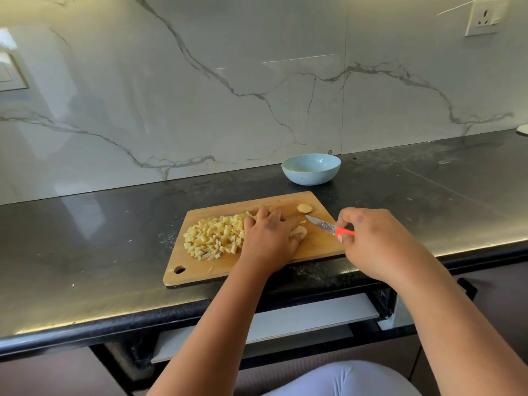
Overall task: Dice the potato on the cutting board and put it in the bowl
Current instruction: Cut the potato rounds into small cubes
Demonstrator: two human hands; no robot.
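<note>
A wooden cutting board (320, 247) lies on the black counter. A heap of diced potato (214, 237) covers its left half. My left hand (268, 238) lies over the middle of the board, its fingers holding down a piece of potato (300, 230) that shows at the fingertips. A small end piece of potato (304, 208) sits near the board's far right corner. My right hand (371, 241) grips the orange handle of a small knife (324, 224), whose blade points left toward the held piece. A light blue bowl (311, 175) stands behind the board, near the wall.
The black counter (85, 252) runs left and right of the board, backed by a marble wall. A wall socket (485, 18) is at the upper right. A white object (523, 128) shows at the far right edge. An open drawer (285, 321) juts out below the counter.
</note>
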